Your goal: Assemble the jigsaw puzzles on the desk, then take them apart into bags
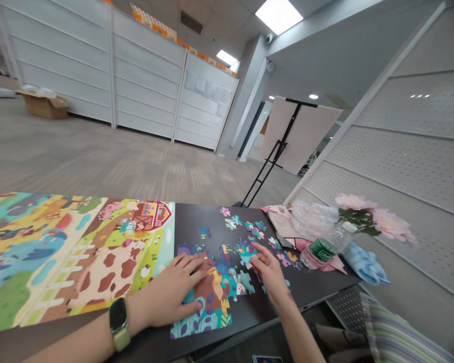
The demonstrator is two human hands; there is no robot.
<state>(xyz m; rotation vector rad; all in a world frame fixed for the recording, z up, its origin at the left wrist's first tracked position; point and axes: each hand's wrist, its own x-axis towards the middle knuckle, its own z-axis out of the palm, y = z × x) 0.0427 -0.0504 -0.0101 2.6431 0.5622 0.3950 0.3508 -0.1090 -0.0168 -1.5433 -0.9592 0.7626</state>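
A partly joined jigsaw puzzle (215, 297) with bright animal pictures lies on the dark table (196, 217). My left hand (174, 292), a watch on its wrist, rests flat on the joined part, fingers spread. My right hand (268, 272) sits at the puzzle's right edge, with its fingertips pinching a teal puzzle piece (246, 256). Several loose pieces (245, 227) lie scattered farther back on the table.
A large farm picture sheet (71, 252) covers the table's left part. At right stand a plastic bottle (323, 247) lying down, pink flowers (374, 214), a blue cloth (365, 264) and a clear plastic bag (312, 217). A black easel (276, 151) stands behind on the floor.
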